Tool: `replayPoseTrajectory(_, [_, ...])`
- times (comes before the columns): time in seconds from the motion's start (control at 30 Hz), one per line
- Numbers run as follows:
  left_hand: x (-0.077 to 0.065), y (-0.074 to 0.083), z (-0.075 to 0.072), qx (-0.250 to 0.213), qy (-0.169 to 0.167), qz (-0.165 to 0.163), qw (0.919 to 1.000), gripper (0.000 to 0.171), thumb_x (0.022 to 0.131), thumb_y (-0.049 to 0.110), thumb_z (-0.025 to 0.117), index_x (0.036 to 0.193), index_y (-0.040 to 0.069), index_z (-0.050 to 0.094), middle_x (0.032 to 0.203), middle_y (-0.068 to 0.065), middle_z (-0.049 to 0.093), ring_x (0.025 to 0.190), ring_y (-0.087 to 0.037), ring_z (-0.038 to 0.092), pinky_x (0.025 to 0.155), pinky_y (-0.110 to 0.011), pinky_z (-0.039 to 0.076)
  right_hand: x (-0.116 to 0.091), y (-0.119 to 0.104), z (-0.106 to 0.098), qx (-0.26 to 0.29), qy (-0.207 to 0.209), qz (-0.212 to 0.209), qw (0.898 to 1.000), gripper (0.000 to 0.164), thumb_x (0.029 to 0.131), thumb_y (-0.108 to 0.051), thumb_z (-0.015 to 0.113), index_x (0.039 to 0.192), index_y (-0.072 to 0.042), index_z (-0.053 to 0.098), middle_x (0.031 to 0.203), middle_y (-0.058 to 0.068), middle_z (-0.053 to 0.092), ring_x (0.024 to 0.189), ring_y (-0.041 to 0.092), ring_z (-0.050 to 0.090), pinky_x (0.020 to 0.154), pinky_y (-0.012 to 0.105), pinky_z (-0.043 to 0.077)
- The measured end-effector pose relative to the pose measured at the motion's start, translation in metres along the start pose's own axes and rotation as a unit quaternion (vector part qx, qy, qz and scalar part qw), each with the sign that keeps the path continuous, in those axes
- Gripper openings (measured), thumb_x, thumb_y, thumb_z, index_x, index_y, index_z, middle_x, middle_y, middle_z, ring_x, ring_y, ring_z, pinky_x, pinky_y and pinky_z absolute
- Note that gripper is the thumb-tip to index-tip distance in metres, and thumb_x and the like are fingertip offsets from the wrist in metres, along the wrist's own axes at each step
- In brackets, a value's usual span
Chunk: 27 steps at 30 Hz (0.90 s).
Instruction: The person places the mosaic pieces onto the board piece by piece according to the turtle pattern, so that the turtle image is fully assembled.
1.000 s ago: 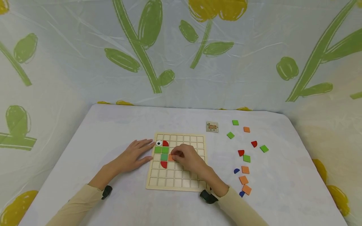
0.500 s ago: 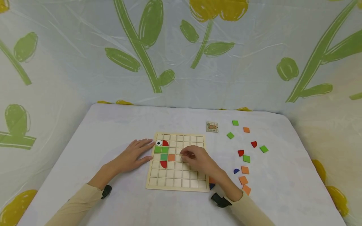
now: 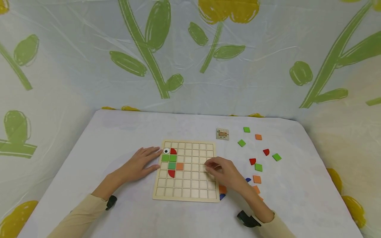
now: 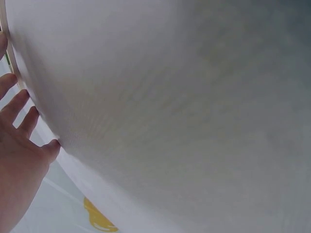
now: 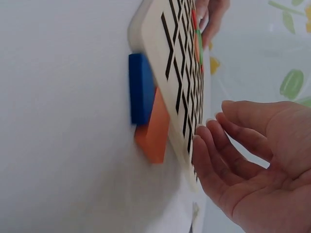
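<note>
Grasping nothing with right grip (image 3: 227, 171) or left grip (image 3: 139, 165); best steady board (image 3: 194, 175) from left, pinch loose tile (image 3: 257, 179) at right by edges!

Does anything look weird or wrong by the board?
Yes: an orange tile and a blue tile sit at the right edge of the wooden grid board, apart from the other loose tiles. I can't tell if they're tucked under.
</note>
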<state>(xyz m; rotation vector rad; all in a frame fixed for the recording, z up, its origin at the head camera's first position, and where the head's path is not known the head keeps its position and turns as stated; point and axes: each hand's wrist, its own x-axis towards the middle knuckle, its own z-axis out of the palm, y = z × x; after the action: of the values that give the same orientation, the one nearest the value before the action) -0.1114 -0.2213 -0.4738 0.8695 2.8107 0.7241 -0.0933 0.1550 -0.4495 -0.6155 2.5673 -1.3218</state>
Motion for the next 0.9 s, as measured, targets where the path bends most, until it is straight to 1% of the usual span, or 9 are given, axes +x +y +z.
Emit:
replayPoseTrajectory(0.13, [-0.001, 0.000, 0.001, 0.001, -0.001, -0.004, 1.0000, 0.064, 0.101, 0.033, 0.068, 0.156, 0.009, 0.045, 0.159, -0.016, 0.043, 0.147, -0.039, 0.036, 0.118, -0.059, 0.027, -0.012, 0.006, -0.006, -0.012, 0.008, -0.002, 1.000, 0.019, 0.097, -0.010, 0.072, 0.114, -0.003, 0.071, 0.106, 0.001, 0.071, 0.094, 0.017, 0.067, 0.086, 0.031, 0.059])
replayPoseTrajectory(0.33, [-0.001, -0.002, 0.002, 0.003, 0.000, -0.005, 1.0000, 0.064, 0.101, 0.035, 0.067, 0.157, 0.011, 0.045, 0.160, -0.014, 0.042, 0.147, -0.038, 0.036, 0.118, -0.059, 0.027, -0.030, 0.012, -0.015, -0.029, 0.009, -0.011, 0.999, 0.021, 0.095, -0.006, 0.074, 0.115, -0.002, 0.071, 0.106, 0.003, 0.071, 0.092, 0.016, 0.066, 0.083, 0.030, 0.059])
replayPoseTrajectory(0.4, [0.000, -0.002, 0.002, 0.002, -0.001, -0.004, 1.0000, 0.064, 0.101, 0.035, 0.067, 0.156, 0.011, 0.045, 0.160, -0.014, 0.042, 0.147, -0.038, 0.036, 0.119, -0.059, 0.027, -0.035, 0.013, -0.018, -0.034, 0.008, -0.006, 0.999, 0.021, 0.094, -0.006, 0.075, 0.114, -0.003, 0.071, 0.106, 0.002, 0.071, 0.092, 0.015, 0.066, 0.083, 0.030, 0.059])
replayPoseTrajectory(0.6, [0.000, -0.001, 0.001, -0.003, -0.005, -0.001, 1.0000, 0.064, 0.101, 0.034, 0.067, 0.156, 0.009, 0.045, 0.160, -0.015, 0.042, 0.148, -0.038, 0.035, 0.120, -0.062, 0.021, -0.048, 0.016, -0.023, -0.043, -0.012, 0.011, 0.999, 0.023, 0.093, -0.015, 0.078, 0.114, -0.008, 0.072, 0.108, -0.001, 0.071, 0.093, 0.010, 0.064, 0.083, 0.028, 0.058])
replayPoseTrajectory(0.73, [0.000, -0.001, 0.000, -0.004, -0.005, 0.001, 1.0000, 0.064, 0.101, 0.033, 0.067, 0.156, 0.009, 0.045, 0.160, -0.015, 0.042, 0.148, -0.038, 0.035, 0.120, -0.062, 0.020, -0.055, 0.018, -0.024, -0.044, -0.028, 0.001, 0.999, 0.022, 0.094, -0.019, 0.078, 0.114, -0.012, 0.073, 0.108, -0.004, 0.071, 0.094, 0.010, 0.063, 0.084, 0.026, 0.057])
replayPoseTrajectory(0.9, [0.000, -0.002, 0.001, -0.004, -0.008, -0.002, 1.0000, 0.064, 0.101, 0.033, 0.068, 0.156, 0.009, 0.045, 0.160, -0.015, 0.042, 0.149, -0.038, 0.034, 0.121, -0.062, 0.018, -0.062, 0.019, -0.025, -0.063, -0.030, -0.014, 0.998, 0.019, 0.094, -0.027, 0.078, 0.110, -0.017, 0.074, 0.105, -0.009, 0.070, 0.093, 0.008, 0.061, 0.082, 0.024, 0.053])
